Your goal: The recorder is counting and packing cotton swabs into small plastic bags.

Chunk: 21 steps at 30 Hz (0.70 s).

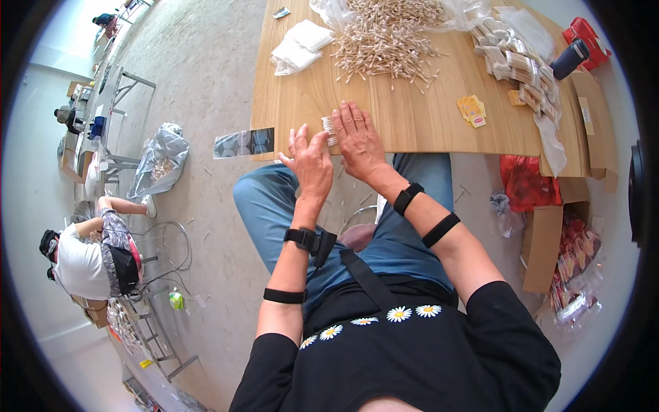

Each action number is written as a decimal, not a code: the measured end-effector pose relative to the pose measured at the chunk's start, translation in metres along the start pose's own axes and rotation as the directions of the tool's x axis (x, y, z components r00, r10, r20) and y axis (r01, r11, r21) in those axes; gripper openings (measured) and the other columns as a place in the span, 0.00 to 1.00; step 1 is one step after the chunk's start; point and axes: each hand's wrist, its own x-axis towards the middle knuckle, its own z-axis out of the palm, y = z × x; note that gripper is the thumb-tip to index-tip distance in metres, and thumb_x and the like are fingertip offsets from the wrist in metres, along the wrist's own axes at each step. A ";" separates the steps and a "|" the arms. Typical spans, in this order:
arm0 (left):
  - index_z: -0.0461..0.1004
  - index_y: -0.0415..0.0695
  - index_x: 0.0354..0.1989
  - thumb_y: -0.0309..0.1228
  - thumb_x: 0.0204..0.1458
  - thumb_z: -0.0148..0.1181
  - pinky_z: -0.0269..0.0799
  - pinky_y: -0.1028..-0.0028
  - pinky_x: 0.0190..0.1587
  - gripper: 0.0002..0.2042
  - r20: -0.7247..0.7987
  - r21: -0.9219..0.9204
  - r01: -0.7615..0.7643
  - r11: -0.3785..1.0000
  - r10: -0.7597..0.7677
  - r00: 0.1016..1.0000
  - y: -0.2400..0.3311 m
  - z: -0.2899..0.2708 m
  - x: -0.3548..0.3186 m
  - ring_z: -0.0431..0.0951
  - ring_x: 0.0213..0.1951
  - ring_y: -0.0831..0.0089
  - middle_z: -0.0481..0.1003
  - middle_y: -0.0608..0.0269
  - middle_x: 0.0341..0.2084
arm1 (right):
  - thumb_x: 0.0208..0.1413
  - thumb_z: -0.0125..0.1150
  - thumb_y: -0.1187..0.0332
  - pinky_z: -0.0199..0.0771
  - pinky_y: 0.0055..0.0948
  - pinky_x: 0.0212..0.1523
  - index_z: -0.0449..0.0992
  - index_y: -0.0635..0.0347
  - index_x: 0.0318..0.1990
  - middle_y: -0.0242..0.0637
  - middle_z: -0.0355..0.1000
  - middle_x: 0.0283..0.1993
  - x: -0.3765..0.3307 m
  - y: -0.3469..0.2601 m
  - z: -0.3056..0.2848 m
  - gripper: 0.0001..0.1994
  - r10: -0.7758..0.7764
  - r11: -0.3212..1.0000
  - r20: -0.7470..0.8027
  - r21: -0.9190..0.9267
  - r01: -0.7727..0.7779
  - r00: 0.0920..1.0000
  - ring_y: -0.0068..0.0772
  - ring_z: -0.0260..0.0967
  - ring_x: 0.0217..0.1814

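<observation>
A: Hand states?
B: Right hand point(360, 143): laid flat, fingers extended, palm side hidden. Left hand point(312, 165): fingers parted; cannot tell whether thumb and forefinger pinch anything.
A: Position of the swab row point(328, 129)?
B: On the tabletop point(405, 127), between the hands, at the left hand's fingertips. Its right ends run out of sight at the right hand; count not possible.
A: Next out?
B: Left of the left hand, a dark patterned sleeve point(261, 141), overhanging the edge. Right of the right hand, yellow cards point(471, 110), print too small to read.
A: Farthest?
B: Ahead of both hands, white packets point(300, 47), contents unclear, then a swab heap point(388, 48), cut off by the upper frame edge.
</observation>
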 end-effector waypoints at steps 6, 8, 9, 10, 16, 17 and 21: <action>0.78 0.56 0.48 0.25 0.49 0.59 0.38 0.31 0.63 0.17 0.001 0.012 -0.002 1.000 0.002 1.000 -0.001 0.001 0.002 0.53 0.69 0.54 0.64 0.59 0.62 | 0.41 0.66 0.67 0.39 0.44 0.75 0.57 0.64 0.67 0.51 0.49 0.72 0.000 0.000 -0.002 0.42 0.000 1.000 0.007 -0.004 0.000 1.000 0.50 0.42 0.77; 0.78 0.56 0.48 0.24 0.49 0.59 0.38 0.31 0.63 0.17 0.008 0.010 -0.003 1.000 0.003 1.000 -0.001 0.000 0.001 0.53 0.69 0.54 0.64 0.59 0.62 | 0.42 0.66 0.67 0.39 0.44 0.75 0.57 0.64 0.67 0.51 0.50 0.72 0.000 0.000 0.001 0.42 0.000 1.000 -0.003 -0.008 0.000 1.000 0.49 0.42 0.77; 0.78 0.56 0.48 0.24 0.48 0.59 0.38 0.31 0.63 0.17 0.015 0.014 -0.009 1.000 0.008 1.000 -0.002 0.000 0.001 0.53 0.69 0.53 0.64 0.59 0.62 | 0.42 0.66 0.67 0.39 0.44 0.75 0.57 0.64 0.67 0.51 0.50 0.72 0.001 0.000 0.001 0.41 0.000 1.000 -0.013 -0.012 0.000 1.000 0.49 0.42 0.77; 0.78 0.56 0.48 0.24 0.48 0.60 0.38 0.31 0.63 0.18 0.023 0.017 -0.015 1.000 0.014 1.000 -0.002 0.000 0.001 0.53 0.69 0.53 0.64 0.59 0.62 | 0.42 0.66 0.67 0.39 0.44 0.75 0.57 0.64 0.67 0.51 0.50 0.72 0.001 0.000 0.001 0.41 0.000 1.000 -0.014 -0.012 0.000 1.000 0.49 0.42 0.77; 0.77 0.56 0.49 0.24 0.48 0.60 0.37 0.30 0.63 0.18 0.027 0.015 -0.021 1.000 0.021 0.999 -0.004 -0.001 0.002 0.53 0.70 0.53 0.64 0.59 0.62 | 0.43 0.65 0.68 0.39 0.44 0.75 0.57 0.64 0.67 0.51 0.50 0.72 0.000 0.000 0.000 0.41 -0.003 1.000 -0.008 -0.018 0.003 1.000 0.50 0.42 0.77; 0.77 0.56 0.49 0.24 0.48 0.60 0.37 0.30 0.63 0.18 0.028 0.015 -0.021 1.000 0.020 0.999 -0.004 -0.001 0.001 0.53 0.70 0.53 0.64 0.59 0.62 | 0.43 0.66 0.68 0.39 0.44 0.75 0.57 0.64 0.67 0.51 0.50 0.72 0.000 0.000 0.000 0.41 -0.004 1.000 -0.001 -0.011 0.004 1.000 0.50 0.41 0.77; 0.77 0.56 0.49 0.24 0.48 0.60 0.37 0.30 0.63 0.19 0.033 0.002 -0.021 1.000 0.021 0.999 -0.003 -0.001 0.001 0.52 0.70 0.53 0.64 0.59 0.62 | 0.37 0.69 0.67 0.40 0.44 0.75 0.55 0.66 0.68 0.51 0.48 0.73 0.000 0.001 0.004 0.46 -0.005 1.000 -0.035 -0.002 0.005 0.999 0.50 0.41 0.77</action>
